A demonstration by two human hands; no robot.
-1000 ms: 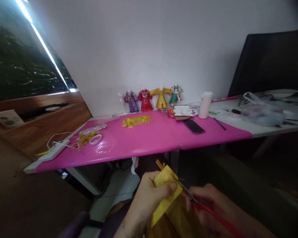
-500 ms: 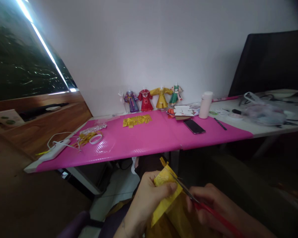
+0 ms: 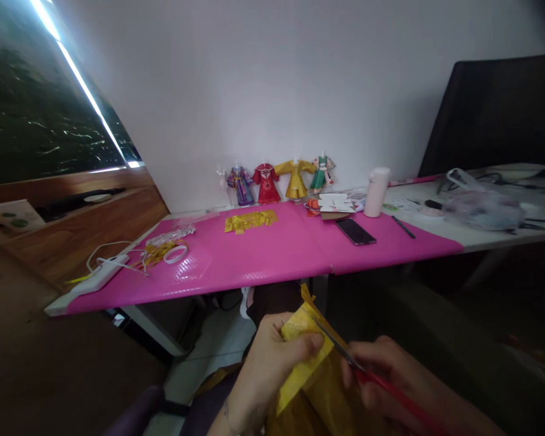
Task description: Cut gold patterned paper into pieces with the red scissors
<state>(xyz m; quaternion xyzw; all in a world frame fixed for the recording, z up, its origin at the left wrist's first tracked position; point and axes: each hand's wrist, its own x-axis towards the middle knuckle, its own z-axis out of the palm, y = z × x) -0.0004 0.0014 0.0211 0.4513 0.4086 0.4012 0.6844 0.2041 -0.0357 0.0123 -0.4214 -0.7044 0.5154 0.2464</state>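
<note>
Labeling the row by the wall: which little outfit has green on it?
The one at the far right end, beside the yellow outfit; only it has a green skirt.

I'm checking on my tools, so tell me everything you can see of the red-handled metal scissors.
The red-handled metal scissors have narrow, dark-grey blades and a long red handle, plastic by its look. The right hand grips them, hiding part of the handle. They slant forward and left, blades at the thin yellow fabric-like sheet that the left hand pinches. How far the blades are open is unclear.
</note>
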